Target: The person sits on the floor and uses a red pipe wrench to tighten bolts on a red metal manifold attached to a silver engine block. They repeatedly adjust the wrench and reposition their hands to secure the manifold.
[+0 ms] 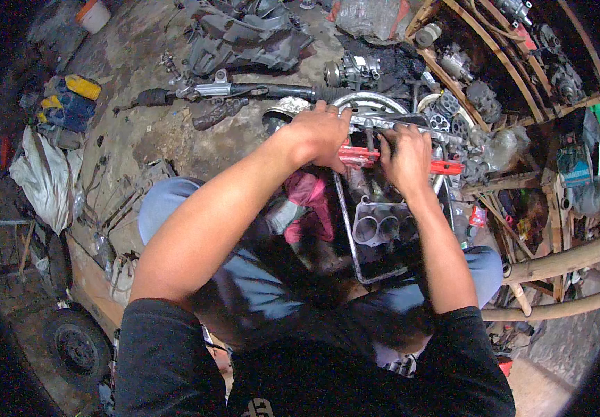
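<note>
A slim red metal bar (446, 167) runs crosswise beside a long, silvery metal part (378, 121), above a thin-rimmed rectangular metal frame (348, 229) around a flat grey metal plate with round holes (377, 221). The left hand (319, 135) arches, the right hand (407, 156) curls, both at bar and part; whether either grips, I cannot tell.

Glossy red bar (446, 167), dull metal gasket plate (383, 209), matt pink cloth (317, 212), rough floor (137, 135), smooth wooden pole (564, 259).
</note>
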A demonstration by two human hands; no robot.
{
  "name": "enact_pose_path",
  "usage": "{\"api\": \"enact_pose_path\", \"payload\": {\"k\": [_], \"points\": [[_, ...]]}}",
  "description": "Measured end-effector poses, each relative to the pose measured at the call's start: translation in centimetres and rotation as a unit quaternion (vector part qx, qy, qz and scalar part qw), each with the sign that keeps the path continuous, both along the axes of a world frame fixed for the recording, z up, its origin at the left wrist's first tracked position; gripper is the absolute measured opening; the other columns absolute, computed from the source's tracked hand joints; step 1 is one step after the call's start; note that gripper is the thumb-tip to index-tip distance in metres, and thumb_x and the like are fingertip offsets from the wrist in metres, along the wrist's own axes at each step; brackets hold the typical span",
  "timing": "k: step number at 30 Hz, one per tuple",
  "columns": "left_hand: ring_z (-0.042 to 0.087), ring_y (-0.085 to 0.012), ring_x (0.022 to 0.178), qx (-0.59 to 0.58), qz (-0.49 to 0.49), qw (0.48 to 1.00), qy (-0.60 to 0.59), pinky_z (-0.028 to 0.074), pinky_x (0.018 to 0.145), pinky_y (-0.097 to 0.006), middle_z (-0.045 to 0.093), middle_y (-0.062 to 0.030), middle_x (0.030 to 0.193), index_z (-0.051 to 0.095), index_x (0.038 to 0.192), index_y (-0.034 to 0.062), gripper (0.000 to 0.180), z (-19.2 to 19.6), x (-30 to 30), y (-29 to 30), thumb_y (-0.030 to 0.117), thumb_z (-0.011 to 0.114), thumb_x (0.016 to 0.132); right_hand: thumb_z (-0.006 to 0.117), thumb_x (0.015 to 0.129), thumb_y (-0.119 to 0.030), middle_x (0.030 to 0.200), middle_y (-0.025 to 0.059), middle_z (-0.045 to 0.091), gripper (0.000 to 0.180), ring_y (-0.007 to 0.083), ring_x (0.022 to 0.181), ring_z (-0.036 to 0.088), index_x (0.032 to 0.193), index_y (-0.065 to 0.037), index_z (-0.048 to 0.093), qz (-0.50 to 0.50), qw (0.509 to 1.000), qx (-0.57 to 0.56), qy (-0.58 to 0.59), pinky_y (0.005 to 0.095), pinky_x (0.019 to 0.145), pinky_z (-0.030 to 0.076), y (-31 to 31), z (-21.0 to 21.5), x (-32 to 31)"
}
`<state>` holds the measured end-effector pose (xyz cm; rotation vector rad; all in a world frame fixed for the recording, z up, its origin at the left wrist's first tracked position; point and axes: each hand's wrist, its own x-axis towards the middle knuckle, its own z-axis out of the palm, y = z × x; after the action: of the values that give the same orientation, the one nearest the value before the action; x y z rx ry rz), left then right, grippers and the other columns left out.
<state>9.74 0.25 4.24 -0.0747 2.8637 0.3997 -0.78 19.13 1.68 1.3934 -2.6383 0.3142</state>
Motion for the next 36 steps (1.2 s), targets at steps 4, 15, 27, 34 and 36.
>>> {"api": "enact_pose_path", "payload": {"k": [4,15,27,34,36], "points": [[0.053,-0.0443,0.125,0.000,0.005,1.000,-0.002,0.050,0.102,-0.050,0.058,-0.0274,0.132,0.042,0.141,-0.0089,0.108,-0.4,0.0,-0.1,0.045,0.091,0.062,0.069,0.085,-0.016,0.095,0.0152,0.069,0.018,0.0329,0.094,0.064,0.099,-0.009,0.078,-0.045,0.997,0.003,-0.057,0.0477,0.085,0.047,-0.1,0.2,-1.0],[0.053,-0.0448,0.124,-0.004,0.014,1.000,-0.014,0.049,0.104,-0.049,0.057,-0.0286,0.131,0.038,0.144,-0.0067,0.110,0.0,-0.2,0.2,0.043,0.092,0.061,0.072,0.082,-0.015,0.088,0.0117,0.067,0.014,0.0307,0.089,0.062,0.093,-0.009,0.078,0.055,0.997,0.023,0.050,0.0445,0.079,0.046,0.3,-0.5,-1.5],[0.050,-0.0453,0.128,-0.014,0.014,0.999,-0.026,0.048,0.105,-0.050,0.054,-0.0273,0.136,0.036,0.146,-0.0053,0.112,0.1,-0.3,0.3,0.043,0.092,0.061,0.071,0.075,-0.014,0.092,0.0086,0.068,0.021,0.0300,0.096,0.061,0.095,-0.013,0.078,0.047,0.995,0.047,0.069,0.0452,0.082,0.045,0.2,-0.2,-1.6],[0.049,-0.0473,0.129,-0.012,0.008,1.000,-0.028,0.048,0.106,-0.050,0.055,-0.0286,0.136,0.036,0.145,-0.0079,0.114,0.3,-0.3,0.2,0.047,0.091,0.062,0.071,0.076,-0.014,0.094,0.0092,0.068,0.020,0.0308,0.100,0.061,0.095,-0.012,0.077,0.044,0.994,0.069,0.072,0.0469,0.084,0.044,0.2,0.1,-1.0],[0.049,-0.0479,0.131,-0.010,0.006,0.999,-0.034,0.047,0.107,-0.050,0.055,-0.0291,0.136,0.036,0.145,-0.0090,0.113,0.6,-0.3,0.3,0.048,0.091,0.063,0.071,0.075,-0.014,0.095,0.0094,0.068,0.020,0.0310,0.101,0.061,0.094,-0.012,0.077,0.031,0.997,0.035,0.069,0.0474,0.085,0.044,0.2,0.2,-0.8]]}}
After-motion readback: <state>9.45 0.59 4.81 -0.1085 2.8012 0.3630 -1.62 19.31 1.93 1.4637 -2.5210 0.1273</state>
